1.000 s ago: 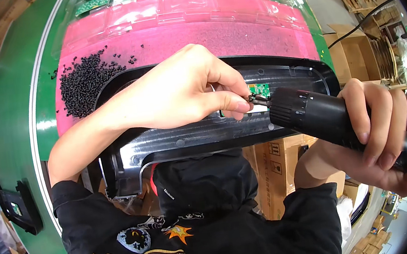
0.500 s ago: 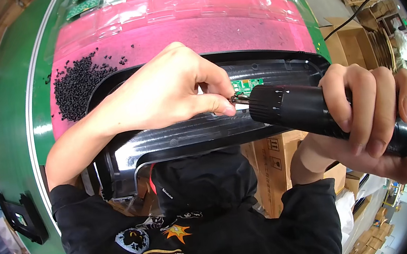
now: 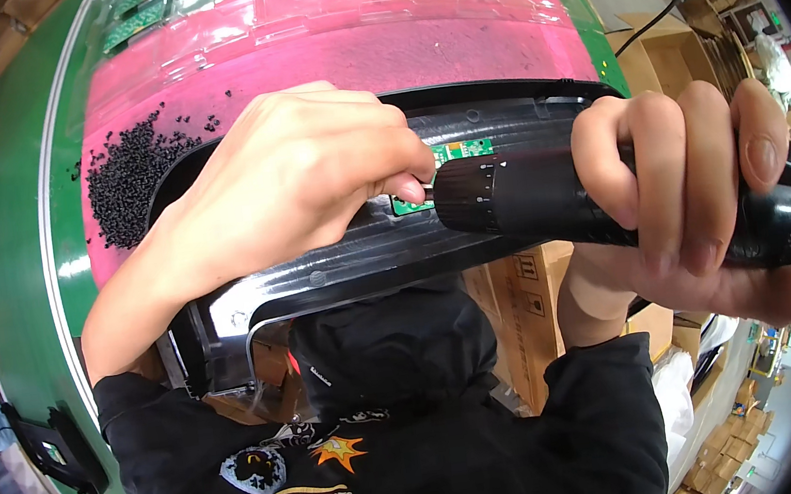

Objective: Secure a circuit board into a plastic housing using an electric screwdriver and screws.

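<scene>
A black electric screwdriver [image 3: 545,193] lies level in my right hand [image 3: 685,180], whose fingers wrap round its body. Its nose points left, to the fingertips of my left hand [image 3: 338,166]. Those fingers are pinched together at the screwdriver's bit; whatever sits between them is hidden. Below both hands is a long black plastic housing [image 3: 358,263], tray-like, with its ribbed inside up. Inside it lies a green circuit board [image 3: 470,149], partly covered by my left hand and the screwdriver's nose.
A heap of small black screws [image 3: 130,184] is on the pink mat [image 3: 375,64], left of the housing. Clear plastic trays [image 3: 329,6] stand along the far side. Another black housing [image 3: 58,451] rests at the left on the green table [image 3: 20,290]. Cardboard boxes [image 3: 662,60] stand at right.
Both hands and the screwdriver have shifted left in the picture, the screwdriver slightly up. The small dark piece seen at the bit's tip is now covered by my left fingers.
</scene>
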The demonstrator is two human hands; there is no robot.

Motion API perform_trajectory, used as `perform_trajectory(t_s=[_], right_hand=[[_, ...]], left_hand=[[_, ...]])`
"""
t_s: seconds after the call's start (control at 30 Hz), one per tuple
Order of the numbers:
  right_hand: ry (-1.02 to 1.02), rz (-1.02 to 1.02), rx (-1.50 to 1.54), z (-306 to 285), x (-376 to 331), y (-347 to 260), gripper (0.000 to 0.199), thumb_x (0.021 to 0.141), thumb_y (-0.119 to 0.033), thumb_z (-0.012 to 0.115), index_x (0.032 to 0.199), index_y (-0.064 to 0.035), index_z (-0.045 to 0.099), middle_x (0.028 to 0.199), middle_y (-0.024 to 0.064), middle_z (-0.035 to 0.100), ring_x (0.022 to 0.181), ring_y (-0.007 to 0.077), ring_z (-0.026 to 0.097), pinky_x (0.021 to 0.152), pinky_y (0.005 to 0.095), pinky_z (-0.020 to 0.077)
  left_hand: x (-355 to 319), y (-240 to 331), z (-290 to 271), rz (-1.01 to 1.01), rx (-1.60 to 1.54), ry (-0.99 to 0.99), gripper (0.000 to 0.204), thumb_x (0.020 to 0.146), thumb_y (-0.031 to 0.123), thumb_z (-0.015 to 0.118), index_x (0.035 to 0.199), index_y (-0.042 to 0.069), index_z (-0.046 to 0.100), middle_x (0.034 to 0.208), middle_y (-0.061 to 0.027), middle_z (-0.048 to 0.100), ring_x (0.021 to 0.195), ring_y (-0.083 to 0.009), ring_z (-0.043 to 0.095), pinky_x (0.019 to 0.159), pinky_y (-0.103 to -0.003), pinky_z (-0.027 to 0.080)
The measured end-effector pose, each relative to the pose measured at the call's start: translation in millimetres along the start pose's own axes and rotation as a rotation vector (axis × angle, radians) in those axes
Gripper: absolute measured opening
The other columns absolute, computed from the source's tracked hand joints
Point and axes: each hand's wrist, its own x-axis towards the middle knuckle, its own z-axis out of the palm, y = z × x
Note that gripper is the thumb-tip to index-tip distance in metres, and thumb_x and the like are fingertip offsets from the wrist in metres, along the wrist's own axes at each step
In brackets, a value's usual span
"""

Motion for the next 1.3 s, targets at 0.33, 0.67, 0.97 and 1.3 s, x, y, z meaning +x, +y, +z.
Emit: perform_trajectory(t_s=[0.33,0.67,0.97,1.3], right_hand=[[-0.046,0.264,-0.228,-15.0,19.3,-9.6,0.056,0.079,-0.05,0.07,0.106,-0.0052,0.05,0.073,-0.0027,0.054,0.059,0.0079,0.05,0.064,0.0244,0.0374],[0.248,0.221,-0.411,-44.3,13.3,20.1,0.058,0.092,-0.06,0.051,0.104,-0.0024,0.056,0.07,0.0012,0.053,0.057,0.0103,0.043,0.06,0.0275,0.0338],[0.251,0.231,-0.437,-55.3,10.4,28.6,0.058,0.092,-0.06,0.05,0.102,-0.0026,0.056,0.067,0.0007,0.052,0.055,0.0099,0.042,0.058,0.0271,0.0337],[0.207,0.308,-0.375,-74.4,18.6,36.1,0.062,0.089,-0.063,0.054,0.099,-0.0019,0.056,0.066,-0.0005,0.05,0.053,0.009,0.041,0.057,0.0261,0.0333]], left_hand=[[-3.2,1.8,-5.4,-0.084,0.232,0.186,0.008,0.085,-0.003,0.065,0.091,0.0,0.06,0.076,-0.0112,0.059,0.066,-0.0275,0.06,0.058,-0.035,0.045],[-5.7,-16.9,1.1,-0.302,0.011,-0.137,0.012,0.09,0.009,0.066,0.09,-0.002,0.061,0.078,-0.0172,0.062,0.076,-0.0385,0.063,0.066,-0.043,0.049],[-6.2,-27.5,9.7,-0.184,-0.009,-0.234,0.015,0.082,0.01,0.072,0.094,0.001,0.069,0.083,-0.0085,0.071,0.078,-0.0268,0.067,0.067,-0.039,0.054],[3.0,-28.9,3.4,-0.308,0.109,-0.466,0.008,0.075,0.0,0.069,0.082,-0.001,0.065,0.105,-0.0084,0.074,0.08,-0.0275,0.071,0.059,-0.036,0.055]])
